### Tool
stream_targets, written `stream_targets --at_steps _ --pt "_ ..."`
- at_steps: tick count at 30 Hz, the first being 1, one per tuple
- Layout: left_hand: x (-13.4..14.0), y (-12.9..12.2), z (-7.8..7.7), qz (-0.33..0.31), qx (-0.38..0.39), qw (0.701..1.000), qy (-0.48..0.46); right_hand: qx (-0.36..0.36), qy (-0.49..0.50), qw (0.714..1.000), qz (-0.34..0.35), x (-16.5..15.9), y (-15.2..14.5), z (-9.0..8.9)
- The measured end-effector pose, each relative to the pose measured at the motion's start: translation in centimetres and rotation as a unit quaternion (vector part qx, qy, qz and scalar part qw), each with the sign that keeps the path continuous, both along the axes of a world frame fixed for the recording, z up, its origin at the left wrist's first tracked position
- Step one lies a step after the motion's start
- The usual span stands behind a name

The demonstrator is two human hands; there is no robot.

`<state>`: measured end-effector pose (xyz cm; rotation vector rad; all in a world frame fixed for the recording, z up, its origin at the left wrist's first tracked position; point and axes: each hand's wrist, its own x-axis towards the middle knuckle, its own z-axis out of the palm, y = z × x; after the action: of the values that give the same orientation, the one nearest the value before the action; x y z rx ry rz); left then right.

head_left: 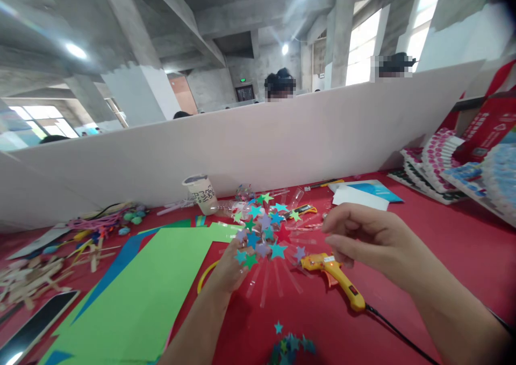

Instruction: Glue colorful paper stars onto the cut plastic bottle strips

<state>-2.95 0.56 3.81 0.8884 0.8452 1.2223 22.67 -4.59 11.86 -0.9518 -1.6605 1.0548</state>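
I see the left hand (231, 268) wrapped around the star bunch (265, 235), over the middle of the red table (455, 236), and the right hand (366, 236) apart, near the yellow glue gun (336, 276), fingers bent; I can't tell if they pinch anything. Lots of stars are on, so it looks well along, but clear strips (279, 284) look bare and more stars (293, 346) lie in front; a white wall (258, 144) stands behind, in a big grey room

A red table (447, 220) is partly covered at left by green paper (141, 279), edged with blue paper (110, 273). A phone (40, 322) and sticks (30, 276) are laid farther left; a cup (205, 195) is stood behind, and a glue gun (341, 279) is placed right of centre.
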Motion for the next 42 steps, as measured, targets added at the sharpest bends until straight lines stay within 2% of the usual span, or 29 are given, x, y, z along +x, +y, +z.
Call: stream_targets --at_steps 4,9,15,19,24,28,31,35,39,42 --pt "0.0 0.2 -0.4 0.009 0.007 1.0 -0.01 0.038 -0.091 0.995 -0.005 -0.5 -0.1 0.1" --pt "0.0 0.6 -0.9 0.002 0.007 1.0 -0.012 0.056 -0.123 0.991 -0.015 -1.1 -0.3 -0.2" --pt "-0.9 0.7 -1.6 0.01 0.016 1.0 -0.007 0.13 -0.167 0.976 -0.051 -1.6 -0.4 -0.3" --pt "-0.7 0.1 -1.1 0.004 0.023 1.0 0.001 0.142 -0.164 0.975 -0.044 -1.6 -0.5 -0.3" --pt "0.2 -0.8 0.4 -0.032 0.043 0.998 0.03 0.141 -0.11 0.983 -0.047 -0.9 -0.8 -0.1" --pt "1.0 -0.9 1.8 -0.076 0.051 0.994 0.058 0.086 -0.014 0.992 -0.09 -0.6 -0.2 -0.1" --pt "1.4 -0.9 2.5 -0.1 0.055 0.991 0.071 0.018 0.031 0.998 -0.056 -1.0 0.8 -0.4" --pt "1.6 -0.8 2.3 -0.105 0.069 0.991 0.037 -0.032 0.065 0.997 -0.008 -1.6 1.3 -0.6" --pt "1.7 -0.9 2.1 -0.077 0.054 0.995 -0.025 -0.042 0.072 0.996 -0.008 -1.9 0.9 -0.6" --pt "1.7 -1.1 2.2 -0.077 0.04 0.996 -0.024 -0.046 0.09 0.995 -0.005 -2.0 0.6 -0.5"
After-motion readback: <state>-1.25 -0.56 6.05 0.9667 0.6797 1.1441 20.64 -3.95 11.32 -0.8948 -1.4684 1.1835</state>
